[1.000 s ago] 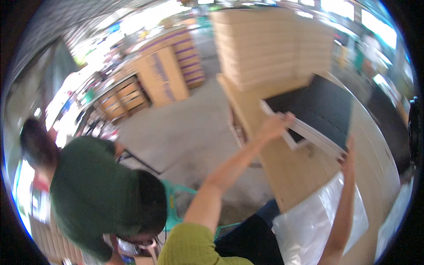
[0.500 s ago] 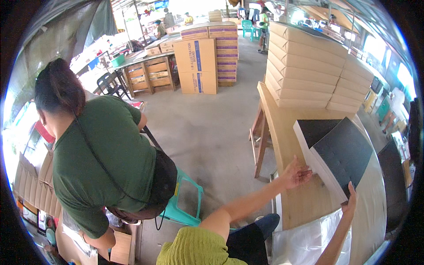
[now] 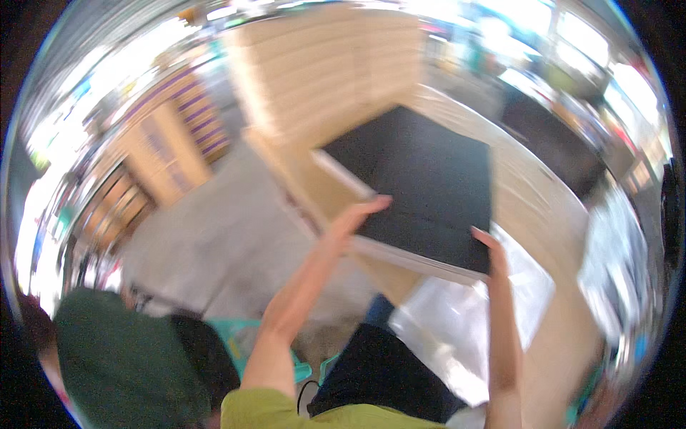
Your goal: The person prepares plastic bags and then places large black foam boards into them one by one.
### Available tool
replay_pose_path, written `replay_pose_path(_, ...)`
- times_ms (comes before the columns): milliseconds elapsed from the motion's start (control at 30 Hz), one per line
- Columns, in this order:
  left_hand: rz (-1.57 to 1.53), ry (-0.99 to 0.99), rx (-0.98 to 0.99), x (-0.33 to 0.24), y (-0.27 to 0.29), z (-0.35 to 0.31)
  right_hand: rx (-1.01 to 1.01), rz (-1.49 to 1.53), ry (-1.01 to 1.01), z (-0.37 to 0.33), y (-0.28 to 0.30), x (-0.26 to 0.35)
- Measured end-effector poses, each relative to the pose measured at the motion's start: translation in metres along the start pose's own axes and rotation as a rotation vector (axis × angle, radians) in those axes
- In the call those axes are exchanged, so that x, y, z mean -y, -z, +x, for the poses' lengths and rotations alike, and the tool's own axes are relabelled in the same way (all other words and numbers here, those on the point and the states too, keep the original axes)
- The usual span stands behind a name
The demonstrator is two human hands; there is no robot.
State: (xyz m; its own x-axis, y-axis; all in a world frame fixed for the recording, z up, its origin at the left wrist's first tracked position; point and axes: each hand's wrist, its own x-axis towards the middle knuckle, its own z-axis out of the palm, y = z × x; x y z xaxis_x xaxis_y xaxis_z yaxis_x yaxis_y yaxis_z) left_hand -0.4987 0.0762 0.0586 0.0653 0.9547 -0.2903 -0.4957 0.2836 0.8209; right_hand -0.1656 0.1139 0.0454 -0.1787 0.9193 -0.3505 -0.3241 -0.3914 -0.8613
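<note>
A thick stack of black-topped boards [image 3: 429, 186] with pale edges lies over the light wooden table [image 3: 532, 193], its near edge facing me. My left hand [image 3: 363, 216] is closed on its near left part, thumb on the black top and the other fingers mostly hidden. At the near right corner my right hand [image 3: 493, 254] grips the stack, its thumb over the top edge. Motion blur softens the picture. Whether the stack's near edge rests on the table or is lifted, I cannot tell. Clear plastic sheets [image 3: 429, 314] lie beside its near edge.
Tan paper-wrapped bundles [image 3: 329, 79] are piled at the table's far end. A person in a dark green shirt [image 3: 121, 365] is close on my left, by a teal stool [image 3: 243, 343]. Cardboard cartons [image 3: 161, 146] stand farther back on the left.
My view has swung right. My left hand, earlier open beside the stack, now grips its left part. The angled upper black-topped stack and the one beneath now look like one broad stack.
</note>
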Motion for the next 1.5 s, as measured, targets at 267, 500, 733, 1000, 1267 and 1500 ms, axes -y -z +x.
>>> replay_pose_path(267, 0.056, -0.217, 0.085, 0.074, -0.114, -0.068, -0.149, 0.019, 0.230, -0.130, 0.074, 0.033)
replay_pose_path(500, 0.117, 0.062, 0.372, 0.094, -0.222, -0.004, -0.477, 0.254, 0.263, -0.182, 0.141, 0.066)
replay_pose_path(733, 0.053, 0.446, 0.531, 0.168, -0.277, 0.080, -0.659, 0.218, 0.301, -0.188, 0.222, 0.065)
replay_pose_path(1000, 0.213, 0.436, 0.506, 0.163, -0.277, 0.083, -0.528, 0.364, 0.304, -0.183, 0.237, 0.038)
replay_pose_path(1267, 0.570, -0.654, -0.212, 0.164, -0.180, -0.059, -0.536, 0.431, 0.292, -0.178, 0.250, 0.025)
replay_pose_path(1500, -0.553, 0.496, 0.066, 0.303, -0.076, -0.163, -0.426, 0.452, 0.311, -0.166, 0.248, 0.008)
